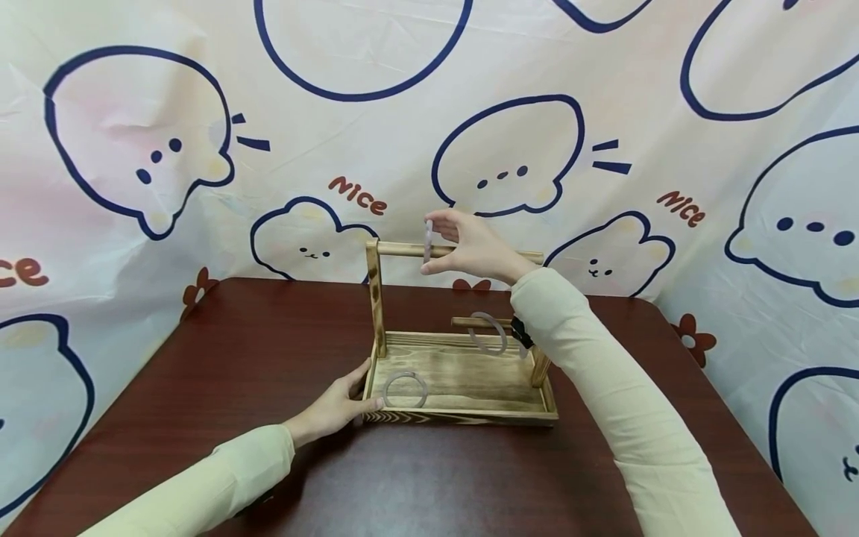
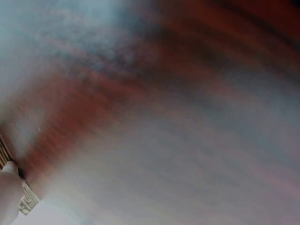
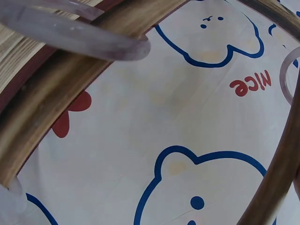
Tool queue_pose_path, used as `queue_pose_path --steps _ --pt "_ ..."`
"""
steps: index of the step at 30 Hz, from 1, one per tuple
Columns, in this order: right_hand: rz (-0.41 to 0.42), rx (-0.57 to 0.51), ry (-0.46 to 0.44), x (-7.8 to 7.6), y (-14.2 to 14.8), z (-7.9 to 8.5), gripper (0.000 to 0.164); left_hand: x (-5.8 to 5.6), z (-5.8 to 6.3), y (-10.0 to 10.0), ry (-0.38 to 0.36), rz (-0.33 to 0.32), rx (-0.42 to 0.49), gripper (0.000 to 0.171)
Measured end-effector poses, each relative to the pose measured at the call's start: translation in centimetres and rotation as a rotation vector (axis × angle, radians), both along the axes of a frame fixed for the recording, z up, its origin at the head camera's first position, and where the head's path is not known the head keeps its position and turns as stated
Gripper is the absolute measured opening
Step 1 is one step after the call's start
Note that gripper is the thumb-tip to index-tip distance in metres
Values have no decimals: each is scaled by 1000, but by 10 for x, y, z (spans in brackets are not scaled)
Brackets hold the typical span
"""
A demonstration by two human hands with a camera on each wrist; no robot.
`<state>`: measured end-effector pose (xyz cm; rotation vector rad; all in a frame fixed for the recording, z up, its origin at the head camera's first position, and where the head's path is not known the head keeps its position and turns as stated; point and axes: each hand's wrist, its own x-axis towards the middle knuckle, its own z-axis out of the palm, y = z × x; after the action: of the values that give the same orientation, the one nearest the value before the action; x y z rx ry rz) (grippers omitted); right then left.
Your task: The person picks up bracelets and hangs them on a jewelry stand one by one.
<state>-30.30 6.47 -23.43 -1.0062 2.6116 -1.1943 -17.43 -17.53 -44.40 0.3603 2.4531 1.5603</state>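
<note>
My right hand holds a pale lavender bangle between thumb and fingertips. Seen edge-on, the bangle overlaps the top bar of a wooden display stand; in the right wrist view, the bangle shows beside a dark bar. With my left hand, I grip the front left corner of the stand's tray. A second bangle lies in the tray near my thumb. Another bangle hangs on the lower peg, whose right part is hidden behind my right sleeve.
The stand sits on a dark red-brown table. A cartoon-printed cloth hangs behind the table and along both sides. An upright post rises at the tray's left end. The left wrist view is mostly blurred.
</note>
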Motion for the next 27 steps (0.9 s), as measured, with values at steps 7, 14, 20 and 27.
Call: queue_pose_path --steps 7,14,20,27 --pt "-7 41 27 2 -5 -4 85 0 0 0 -4 6 1 82" --pt "19 59 26 6 -8 -6 83 0 0 0 -8 5 -2 83" --pt "32 158 90 6 -12 -7 87 0 1 1 -25 17 6 83" --pt "5 264 159 4 -16 -8 86 0 0 0 -6 -7 32 81"
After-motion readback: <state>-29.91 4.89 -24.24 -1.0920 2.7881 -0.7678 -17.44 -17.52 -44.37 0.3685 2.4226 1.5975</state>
